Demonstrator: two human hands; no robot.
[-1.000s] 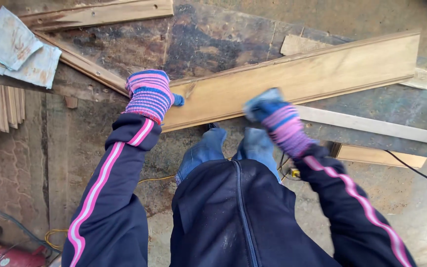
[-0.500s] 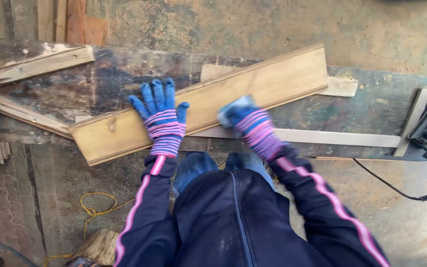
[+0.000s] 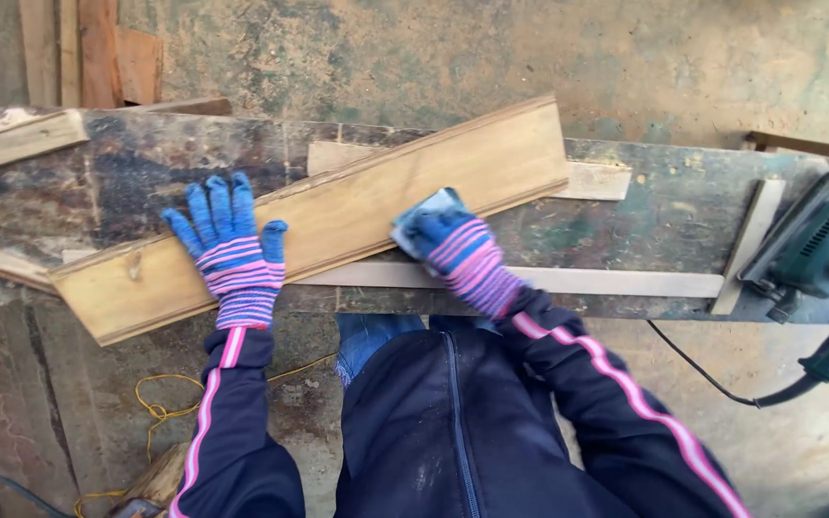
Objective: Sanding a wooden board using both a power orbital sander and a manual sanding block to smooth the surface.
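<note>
A long moulded wooden board (image 3: 357, 206) lies slanted across a dark, worn workbench (image 3: 664, 216). My left hand (image 3: 227, 245), in a blue and pink striped glove, presses flat on the board's left part with fingers spread. In the same kind of glove, my right hand (image 3: 443, 245) grips a pale sheet of sandpaper (image 3: 429, 209) against the board's near edge, about at mid-length.
A green electric sander (image 3: 817, 254) with a black cord (image 3: 721, 388) sits at the bench's right end. A thin pale strip (image 3: 577, 281) runs along the bench's front edge. Loose wood pieces (image 3: 16, 139) lie at the left; planks (image 3: 98, 48) stand behind. A yellow cord (image 3: 160, 412) lies on the floor.
The view has swung rightward, bringing the sander into sight. My left hand went from gripping the board's end to lying flat on its face. The right hand keeps moving the sandpaper along the edge.
</note>
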